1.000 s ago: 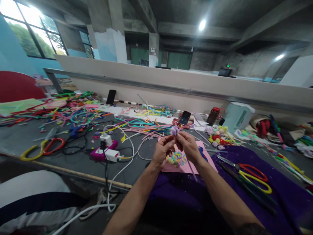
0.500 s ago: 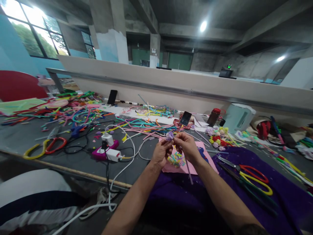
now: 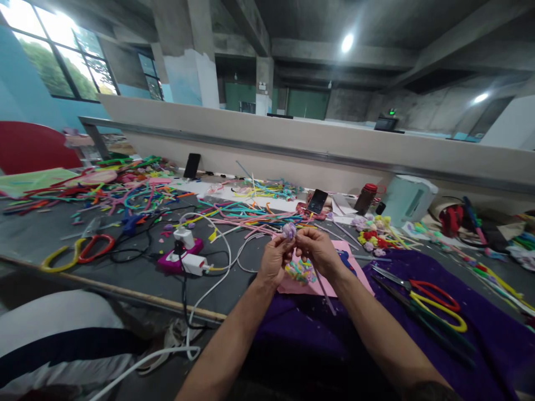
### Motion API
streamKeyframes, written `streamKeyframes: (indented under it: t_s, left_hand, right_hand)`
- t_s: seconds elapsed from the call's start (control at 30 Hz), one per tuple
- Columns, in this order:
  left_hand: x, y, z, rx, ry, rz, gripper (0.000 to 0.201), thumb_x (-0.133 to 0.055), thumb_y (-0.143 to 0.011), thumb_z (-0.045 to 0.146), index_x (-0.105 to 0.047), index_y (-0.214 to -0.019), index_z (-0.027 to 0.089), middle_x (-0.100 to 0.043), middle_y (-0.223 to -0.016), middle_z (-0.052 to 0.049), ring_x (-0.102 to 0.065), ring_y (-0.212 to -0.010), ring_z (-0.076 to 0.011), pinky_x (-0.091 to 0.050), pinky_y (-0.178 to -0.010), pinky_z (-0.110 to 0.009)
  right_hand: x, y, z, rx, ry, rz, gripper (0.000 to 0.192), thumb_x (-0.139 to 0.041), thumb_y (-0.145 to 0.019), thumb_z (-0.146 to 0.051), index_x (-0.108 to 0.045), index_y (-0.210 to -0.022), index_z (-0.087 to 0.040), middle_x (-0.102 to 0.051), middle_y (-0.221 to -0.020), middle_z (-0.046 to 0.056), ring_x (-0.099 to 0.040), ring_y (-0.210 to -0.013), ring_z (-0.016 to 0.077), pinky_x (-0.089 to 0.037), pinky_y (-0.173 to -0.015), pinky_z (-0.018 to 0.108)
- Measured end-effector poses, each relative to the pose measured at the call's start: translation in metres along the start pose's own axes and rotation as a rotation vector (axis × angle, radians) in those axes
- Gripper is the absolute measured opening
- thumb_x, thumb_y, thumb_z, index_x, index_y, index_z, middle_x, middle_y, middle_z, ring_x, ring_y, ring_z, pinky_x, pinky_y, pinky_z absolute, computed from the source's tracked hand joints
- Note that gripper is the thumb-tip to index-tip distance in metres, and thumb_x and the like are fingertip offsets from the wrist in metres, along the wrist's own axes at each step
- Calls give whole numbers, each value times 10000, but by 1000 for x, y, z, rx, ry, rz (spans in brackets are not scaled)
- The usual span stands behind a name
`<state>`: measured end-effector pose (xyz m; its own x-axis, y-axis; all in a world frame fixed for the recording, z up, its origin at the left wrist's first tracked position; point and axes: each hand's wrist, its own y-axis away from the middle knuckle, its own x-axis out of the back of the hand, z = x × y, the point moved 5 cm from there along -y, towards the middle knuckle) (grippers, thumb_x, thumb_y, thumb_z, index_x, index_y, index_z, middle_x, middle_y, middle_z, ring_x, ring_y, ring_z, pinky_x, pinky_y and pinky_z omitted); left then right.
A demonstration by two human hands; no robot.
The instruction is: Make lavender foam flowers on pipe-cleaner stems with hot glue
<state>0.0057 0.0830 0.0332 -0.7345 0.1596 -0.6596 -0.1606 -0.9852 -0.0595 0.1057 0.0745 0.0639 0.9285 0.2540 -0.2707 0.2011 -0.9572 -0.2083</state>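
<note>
Pinched in the fingers of my left hand is a small purple pipe-cleaner flower, its head showing above the fingertips. My right hand meets it from the right, thumb and fingers closed at the flower's base. A thin lilac pipe-cleaner stem hangs down below my right hand. Both hands are over a pink sheet, where a pile of short pastel pipe-cleaner pieces lies just under them. Something blue rests on the sheet, partly hidden by my right hand.
Scissors and dark-handled pliers lie on purple cloth at right. A power strip with white cables and more scissors are left. Behind are loose pipe cleaners, a phone, finished flowers and a kettle.
The purple flower has turned slightly, so more of its head faces me. The hanging stem has swung a little to the right. Both hands stay in nearly the same place.
</note>
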Motion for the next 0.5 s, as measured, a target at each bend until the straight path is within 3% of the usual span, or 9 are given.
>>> streamKeyframes:
  t_s: [0.2, 0.4, 0.5]
  left_hand:
    - [8, -4, 7, -54, 26, 74, 255, -758, -543, 293, -580, -630, 133, -517, -486, 59, -389, -369, -4, -225, -355, -135]
    - [7, -4, 5, -13, 8, 47, 225, -752, -565, 272, -627, -683, 125, -462, -418, 66, -374, -349, -14, -201, -337, -134]
    - [4, -3, 4, -6, -14, 22, 245, -749, -568, 278, -654, -727, 117, -460, -413, 62, -362, -344, -15, -199, -332, -138]
  right_hand:
    - [-5, 2, 3, -39, 16, 35, 257, -658, -688, -381, -593, -804, -161, -614, -669, -5, -581, -489, 99, -400, -366, 172]
    - [-3, 4, 3, 90, 213, 95, 229, -633, -710, -362, -552, -657, -155, -500, -455, -56, -416, -343, 47, -319, -323, 158]
    - [0, 3, 4, 86, 228, 116, 255, -608, -729, -383, -541, -629, -158, -469, -424, -60, -376, -322, 42, -289, -308, 158]
